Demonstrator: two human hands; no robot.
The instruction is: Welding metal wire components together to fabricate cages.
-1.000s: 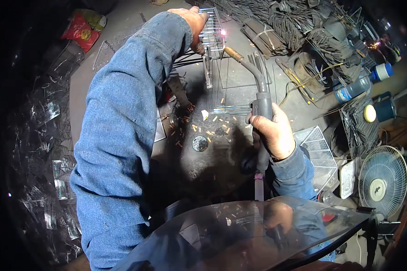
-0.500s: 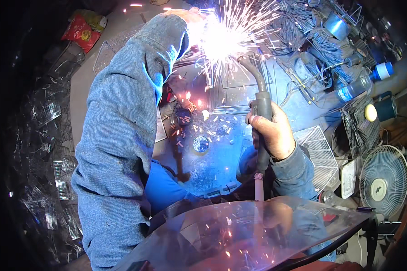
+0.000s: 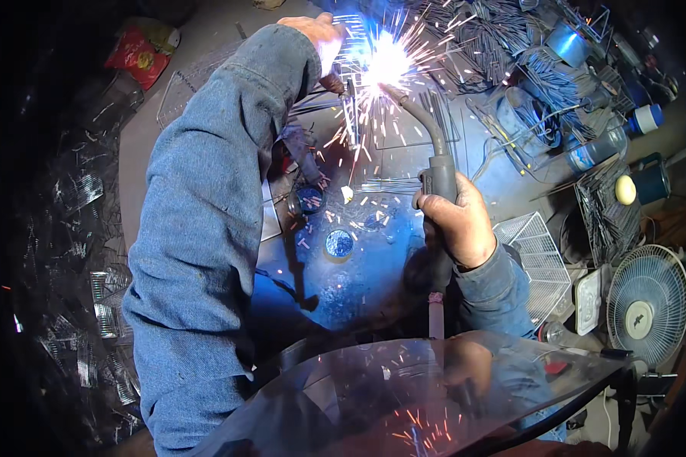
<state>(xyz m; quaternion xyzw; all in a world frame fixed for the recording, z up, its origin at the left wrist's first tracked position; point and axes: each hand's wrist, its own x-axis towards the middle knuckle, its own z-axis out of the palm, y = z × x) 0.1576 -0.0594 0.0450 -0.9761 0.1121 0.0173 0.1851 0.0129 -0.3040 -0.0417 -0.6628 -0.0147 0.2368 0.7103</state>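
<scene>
My right hand [image 3: 469, 228] is wrapped round the grey handle of a welding torch [image 3: 440, 177], thumb on its side. The bent neck of the torch reaches up and left to a white glare [image 3: 389, 61] that throws sparks all round. At the top, my left hand [image 3: 318, 34] grips the edge of a small wire grid [image 3: 352, 34] beside the glare. Much of the grid and its joint is lost in the light. Below the glare, thin metal rods [image 3: 392, 185] lie on the table [image 3: 366, 286].
A clear curved visor [image 3: 404, 381] crosses the bottom of the view. Bundles of wire rods [image 3: 495, 42] are heaped at the far right. A wire basket [image 3: 533, 263], a fan [image 3: 648, 305] and a plastic bottle [image 3: 591, 152] stand on the right. A red bag [image 3: 136, 57] lies at the far left.
The glare has shrunk and sits slightly farther right, so more of the wire grid and my left hand shows. My right hand and the torch have barely moved.
</scene>
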